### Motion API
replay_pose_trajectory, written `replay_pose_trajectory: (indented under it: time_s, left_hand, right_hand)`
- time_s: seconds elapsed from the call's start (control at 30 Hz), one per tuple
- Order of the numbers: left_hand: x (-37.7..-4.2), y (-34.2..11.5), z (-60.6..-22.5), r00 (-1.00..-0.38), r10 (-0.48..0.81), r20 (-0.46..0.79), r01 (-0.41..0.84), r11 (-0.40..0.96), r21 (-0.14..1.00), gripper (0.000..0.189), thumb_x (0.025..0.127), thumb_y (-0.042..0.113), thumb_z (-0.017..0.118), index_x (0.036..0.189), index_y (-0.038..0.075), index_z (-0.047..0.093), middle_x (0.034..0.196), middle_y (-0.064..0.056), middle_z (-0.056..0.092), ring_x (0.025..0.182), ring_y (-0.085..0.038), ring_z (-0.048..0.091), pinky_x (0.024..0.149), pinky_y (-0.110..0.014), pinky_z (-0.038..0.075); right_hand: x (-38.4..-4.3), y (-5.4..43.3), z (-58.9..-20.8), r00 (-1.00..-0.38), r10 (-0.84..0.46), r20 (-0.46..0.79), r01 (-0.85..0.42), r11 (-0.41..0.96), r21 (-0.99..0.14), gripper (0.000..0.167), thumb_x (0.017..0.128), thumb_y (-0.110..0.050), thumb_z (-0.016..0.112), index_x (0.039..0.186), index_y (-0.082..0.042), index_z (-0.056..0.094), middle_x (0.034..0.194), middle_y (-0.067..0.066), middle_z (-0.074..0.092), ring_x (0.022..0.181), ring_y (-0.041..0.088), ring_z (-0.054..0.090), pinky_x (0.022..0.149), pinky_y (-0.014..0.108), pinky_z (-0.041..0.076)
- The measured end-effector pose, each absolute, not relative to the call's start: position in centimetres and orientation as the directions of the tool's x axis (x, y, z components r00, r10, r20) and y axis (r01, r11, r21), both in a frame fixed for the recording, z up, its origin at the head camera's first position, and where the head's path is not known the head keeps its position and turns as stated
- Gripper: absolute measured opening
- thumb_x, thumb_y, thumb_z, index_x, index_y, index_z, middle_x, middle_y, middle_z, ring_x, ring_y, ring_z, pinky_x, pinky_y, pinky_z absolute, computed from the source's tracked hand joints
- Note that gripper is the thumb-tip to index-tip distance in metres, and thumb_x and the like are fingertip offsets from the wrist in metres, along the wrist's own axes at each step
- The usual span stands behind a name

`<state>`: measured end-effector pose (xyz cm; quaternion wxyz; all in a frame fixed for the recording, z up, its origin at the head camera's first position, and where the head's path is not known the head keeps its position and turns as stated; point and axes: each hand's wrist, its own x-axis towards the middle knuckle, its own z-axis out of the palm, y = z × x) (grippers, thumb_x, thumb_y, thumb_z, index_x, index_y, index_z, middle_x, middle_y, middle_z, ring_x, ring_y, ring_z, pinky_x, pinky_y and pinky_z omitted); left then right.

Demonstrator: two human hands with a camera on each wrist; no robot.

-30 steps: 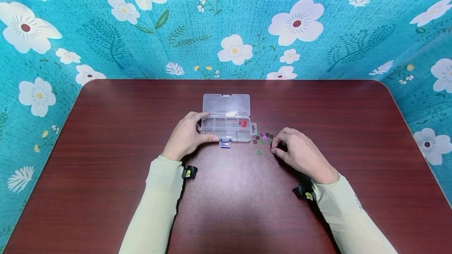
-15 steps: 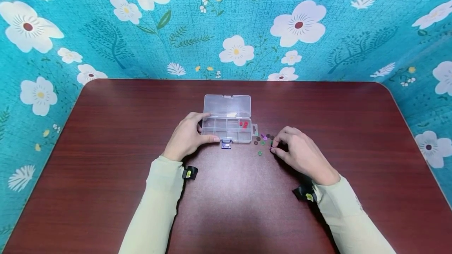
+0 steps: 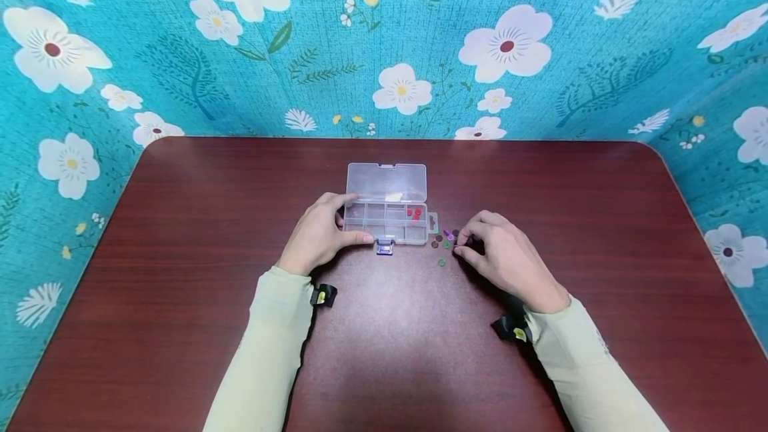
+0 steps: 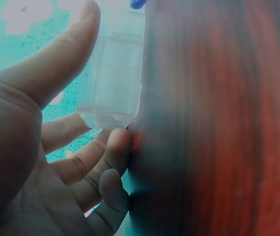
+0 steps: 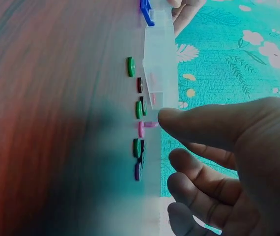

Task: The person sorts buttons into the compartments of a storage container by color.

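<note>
A clear plastic compartment box [image 3: 386,233] stands on the table with its lid raised. My left hand [image 3: 315,231] grips its left end, thumb along the front and fingers round the side and back, as the left wrist view also shows. Several red buttons [image 3: 415,213] lie in the back right compartment. Right of the box, small loose green, brown and purple buttons [image 3: 441,262] are scattered. Above these, my right hand [image 3: 510,259] holds thumb and index finger nearly together, seemingly pinching a small purple button, mostly hidden. A pink-purple button [image 5: 151,124] shows beside the thumb tip in the right wrist view.
The box's blue latch [image 3: 385,247] hangs down at its front, and a hanging tab [image 3: 433,223] sticks out at its right. The dark red wooden table [image 3: 210,179] ends at a blue flowered cloth [image 3: 336,39] behind.
My right hand has shifted slightly left toward the loose buttons and the box, its fingertips still close together. The left hand keeps its grip on the box. The view has tilted slightly.
</note>
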<state>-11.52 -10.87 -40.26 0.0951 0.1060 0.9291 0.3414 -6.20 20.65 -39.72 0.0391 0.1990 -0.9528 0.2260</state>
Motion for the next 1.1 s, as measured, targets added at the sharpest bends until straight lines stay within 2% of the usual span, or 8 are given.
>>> replay_pose_trajectory:
  time_s: [0.43,1.1]
  left_hand:
    - [-11.4,-10.9,-40.3,-0.960,0.260,-0.101,0.134,0.749,0.649,0.082,0.074,0.047,0.088,0.143,0.017,0.057,0.100,-0.004,0.053,0.085,-0.020,0.051,0.077,-0.036,0.041]
    - [-11.5,-10.9,-40.3,-0.959,0.266,-0.096,0.143,0.747,0.649,0.082,0.074,0.046,0.088,0.143,0.016,0.057,0.099,-0.004,0.053,0.084,-0.020,0.051,0.077,-0.036,0.041]
  right_hand:
    - [-7.2,18.8,-39.1,-0.913,-0.327,0.243,-0.404,0.800,-0.443,0.013,0.084,-0.013,0.080,0.082,-0.016,0.068,0.094,-0.003,0.062,0.088,0.015,0.055,0.075,0.036,0.048]
    - [-8.3,17.0,-38.8,-0.935,-0.283,0.215,-0.354,0.797,-0.489,0.010,0.086,-0.015,0.078,0.082,-0.016,0.069,0.097,-0.002,0.063,0.094,0.018,0.057,0.078,0.040,0.049]
